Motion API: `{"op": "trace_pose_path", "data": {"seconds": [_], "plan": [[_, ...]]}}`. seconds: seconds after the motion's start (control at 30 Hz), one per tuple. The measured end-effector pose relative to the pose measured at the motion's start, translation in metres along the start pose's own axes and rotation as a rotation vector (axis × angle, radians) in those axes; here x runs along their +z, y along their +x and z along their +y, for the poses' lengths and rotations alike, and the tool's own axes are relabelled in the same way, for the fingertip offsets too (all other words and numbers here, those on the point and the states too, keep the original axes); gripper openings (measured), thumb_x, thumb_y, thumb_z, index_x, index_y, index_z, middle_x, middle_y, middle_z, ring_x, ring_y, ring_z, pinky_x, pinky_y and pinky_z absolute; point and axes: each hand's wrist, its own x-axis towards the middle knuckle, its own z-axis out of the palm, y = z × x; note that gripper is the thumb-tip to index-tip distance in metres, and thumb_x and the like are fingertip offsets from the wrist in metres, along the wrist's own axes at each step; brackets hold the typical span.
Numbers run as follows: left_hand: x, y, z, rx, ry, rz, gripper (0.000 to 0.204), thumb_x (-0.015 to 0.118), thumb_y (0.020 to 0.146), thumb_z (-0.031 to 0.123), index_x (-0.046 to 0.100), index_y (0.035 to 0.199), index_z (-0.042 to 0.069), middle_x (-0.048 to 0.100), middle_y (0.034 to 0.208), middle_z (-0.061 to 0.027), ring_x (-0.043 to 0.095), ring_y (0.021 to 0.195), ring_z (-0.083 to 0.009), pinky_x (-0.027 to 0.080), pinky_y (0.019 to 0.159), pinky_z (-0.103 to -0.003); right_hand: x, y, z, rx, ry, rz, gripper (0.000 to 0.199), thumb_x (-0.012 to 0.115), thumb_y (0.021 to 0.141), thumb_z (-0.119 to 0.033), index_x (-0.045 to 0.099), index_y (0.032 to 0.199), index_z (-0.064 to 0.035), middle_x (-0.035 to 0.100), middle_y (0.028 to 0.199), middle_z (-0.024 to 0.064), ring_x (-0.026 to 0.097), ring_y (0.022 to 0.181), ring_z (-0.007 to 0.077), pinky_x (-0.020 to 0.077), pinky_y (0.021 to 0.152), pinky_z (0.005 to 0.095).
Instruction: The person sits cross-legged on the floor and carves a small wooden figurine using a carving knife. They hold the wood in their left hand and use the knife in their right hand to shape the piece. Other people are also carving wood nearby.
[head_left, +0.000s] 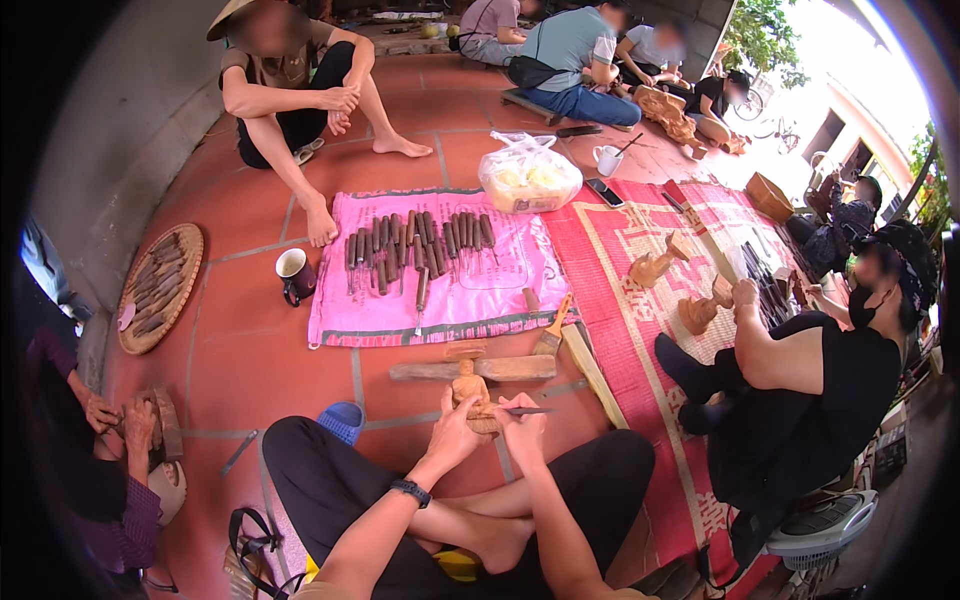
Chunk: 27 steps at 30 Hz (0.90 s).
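Note:
In front of my crossed legs, my left hand (452, 436) is wrapped round the lower part of a small carved wooden figurine (468, 387), a seated figure on a base. My right hand (522, 436) is pinched on a thin dark carving tool (534, 410) against the right side of that base. The tool's working tip is too small to make out. Just beyond the figurine lies a wooden block (515, 368), with a flat brush (553, 328) by its right end.
Rows of wood-handled carving tools (420, 240) lie on a pink sheet (480, 305). A mug (295, 275) and a round woven tray (190, 240) stand left. A co-worker (830, 370) sits right, on a red mat (625, 260) with carved pieces (655, 265). A blue slipper (341, 422) lies near my knee.

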Motion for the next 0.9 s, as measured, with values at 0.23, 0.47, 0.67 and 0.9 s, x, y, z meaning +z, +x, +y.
{"op": "trace_pose_path", "data": {"seconds": [0.23, 0.47, 0.67, 0.9], "plan": [[-0.003, 0.000, -0.001, 0.035, -0.040, 0.021, 0.080, 0.091, 0.062, 0.025, 0.057, 0.134, 0.015, 0.026, 0.154, -0.0309, 0.053, 0.125, -0.0485, 0.052, 0.098, -0.049, 0.003, -0.005, 0.005, 0.009, 0.002, 0.009, 0.021, 0.074, 0.083, 0.004, 0.055, 0.075, -0.0023, 0.062, 0.077, 0.0041, 0.060, 0.083, 0.0075, 0.0489, 0.075, 0.0244], [0.000, 0.003, 0.004, 0.035, -0.011, 0.013, 0.079, 0.090, 0.063, 0.028, 0.057, 0.134, 0.015, 0.024, 0.155, -0.0301, 0.052, 0.127, -0.0475, 0.050, 0.102, -0.048, -0.010, 0.007, -0.002, 0.123, -0.089, 0.067, 0.020, 0.073, 0.082, 0.005, 0.055, 0.075, -0.0011, 0.064, 0.079, 0.0035, 0.066, 0.095, 0.0105, 0.0510, 0.077, 0.0264], [0.000, 0.000, -0.001, 0.062, 0.014, 0.020, 0.079, 0.089, 0.064, 0.028, 0.057, 0.135, 0.016, 0.021, 0.154, -0.0333, 0.054, 0.123, -0.0498, 0.051, 0.100, -0.049, -0.004, -0.001, 0.001, 0.039, 0.129, 0.030, 0.022, 0.071, 0.083, 0.007, 0.054, 0.074, -0.0021, 0.063, 0.079, 0.0043, 0.069, 0.094, 0.0153, 0.0514, 0.079, 0.0265], [-0.006, -0.006, 0.005, 0.012, -0.028, 0.006, 0.077, 0.090, 0.063, 0.029, 0.061, 0.133, 0.015, 0.013, 0.158, -0.0340, 0.048, 0.132, -0.0466, 0.048, 0.106, -0.046, -0.009, 0.000, 0.008, 0.210, 0.355, 0.097, 0.010, 0.069, 0.092, -0.002, 0.059, 0.089, 0.0007, 0.065, 0.088, 0.0095, 0.070, 0.085, 0.0174, 0.0601, 0.075, 0.0282]]}}
